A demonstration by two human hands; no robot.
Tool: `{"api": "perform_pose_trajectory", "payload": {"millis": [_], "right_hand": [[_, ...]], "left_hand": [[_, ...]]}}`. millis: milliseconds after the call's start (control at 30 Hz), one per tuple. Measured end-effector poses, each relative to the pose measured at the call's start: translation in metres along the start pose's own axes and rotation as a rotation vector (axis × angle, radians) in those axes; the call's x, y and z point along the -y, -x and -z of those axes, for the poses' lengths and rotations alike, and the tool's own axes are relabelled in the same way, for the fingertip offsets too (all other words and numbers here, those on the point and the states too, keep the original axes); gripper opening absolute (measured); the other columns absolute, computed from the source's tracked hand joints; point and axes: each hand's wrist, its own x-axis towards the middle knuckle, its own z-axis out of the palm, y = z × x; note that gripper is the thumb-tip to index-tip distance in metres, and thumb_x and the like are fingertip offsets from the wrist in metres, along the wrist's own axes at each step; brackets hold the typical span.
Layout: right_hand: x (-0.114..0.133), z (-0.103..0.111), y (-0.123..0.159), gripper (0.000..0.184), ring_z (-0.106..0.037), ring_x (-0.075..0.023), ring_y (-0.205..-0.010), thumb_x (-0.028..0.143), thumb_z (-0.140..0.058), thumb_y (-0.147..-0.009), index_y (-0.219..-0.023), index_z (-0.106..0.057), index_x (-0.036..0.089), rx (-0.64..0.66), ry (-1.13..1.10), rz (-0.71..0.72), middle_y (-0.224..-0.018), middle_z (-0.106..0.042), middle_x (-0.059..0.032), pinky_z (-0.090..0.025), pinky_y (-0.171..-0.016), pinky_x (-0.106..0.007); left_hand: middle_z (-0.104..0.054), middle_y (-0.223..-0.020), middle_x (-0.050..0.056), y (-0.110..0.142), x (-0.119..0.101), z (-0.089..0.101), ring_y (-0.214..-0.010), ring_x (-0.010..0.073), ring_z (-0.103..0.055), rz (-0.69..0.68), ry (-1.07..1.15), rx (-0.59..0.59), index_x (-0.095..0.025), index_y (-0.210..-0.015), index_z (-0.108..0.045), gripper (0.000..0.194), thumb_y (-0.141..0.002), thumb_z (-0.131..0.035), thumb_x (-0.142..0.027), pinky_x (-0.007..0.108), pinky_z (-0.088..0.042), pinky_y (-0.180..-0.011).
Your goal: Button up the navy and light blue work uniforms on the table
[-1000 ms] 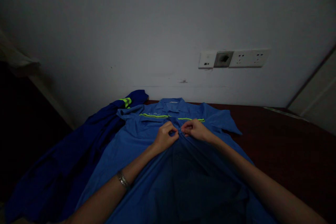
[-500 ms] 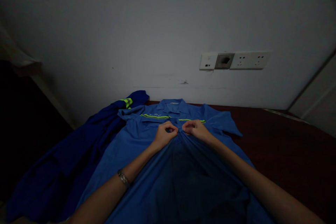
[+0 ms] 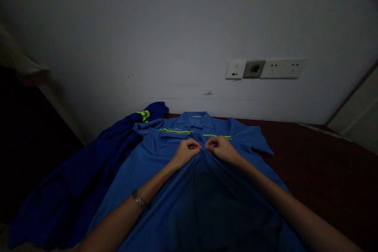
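Note:
A blue work shirt (image 3: 153, 165) with yellow-green reflective stripes lies spread face up on a dark brown table (image 3: 319, 157), collar toward the wall. My left hand (image 3: 186, 152) and my right hand (image 3: 220, 149) meet at the front placket just below the chest stripes. Each pinches one edge of the shirt front, fingertips almost touching. A metal bracelet (image 3: 138, 200) sits on my left wrist. Below my hands the shirt front gapes open in shadow.
A darker blue garment (image 3: 88, 165) with a reflective band lies bunched at the left of the shirt, hanging over the table's edge. A white wall stands right behind, with a socket strip (image 3: 265, 69) at the right. A dark gap lies at the far left.
Both hands have stayed together on the shirt front and shifted very slightly lower. The view has tilted a little.

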Motion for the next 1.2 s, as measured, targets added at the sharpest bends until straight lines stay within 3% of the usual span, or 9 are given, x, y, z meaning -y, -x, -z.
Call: {"api": "perform_pose_trajectory", "payload": {"millis": [200,633,1200], "right_hand": [[0.0029,0.0007,0.0016,0.019,-0.054,-0.0144,-0.058,0.019,-0.049,-0.065,-0.07,-0.066,0.012,-0.025,0.106,0.081,-0.064,-0.063,-0.0049,-0.039,-0.055,-0.023],[0.007,0.0038,0.0004,0.014,-0.049,-0.0123,-0.051,0.026,-0.055,-0.061,-0.062,-0.061,0.013,0.005,-0.208,-0.011,-0.052,-0.055,-0.0003,-0.037,-0.051,-0.023],[0.0087,0.0066,-0.0009,0.01,-0.049,-0.0105,-0.051,0.021,-0.054,-0.055,-0.058,-0.06,0.014,-0.002,-0.36,-0.07,-0.051,-0.055,0.0011,-0.04,-0.053,-0.023]], "left_hand": [[-0.063,-0.072,0.004,-0.0007,-0.0016,0.0057,-0.068,0.0131,-0.055,-0.039,-0.019,0.07,-0.013,-0.068,-0.066,0.013,-0.069,-0.059,-0.023,0.023,-0.043,-0.064],[-0.063,-0.069,0.004,-0.0003,-0.0058,0.0027,-0.066,0.0139,-0.056,-0.021,0.109,-0.042,-0.013,-0.066,-0.065,0.013,-0.066,-0.062,-0.026,0.024,-0.043,-0.065],[-0.064,-0.067,0.002,-0.0039,0.0021,0.0032,-0.066,0.014,-0.056,0.106,0.278,-0.162,-0.013,-0.065,-0.066,0.016,-0.06,-0.066,-0.029,0.024,-0.044,-0.065]]}}
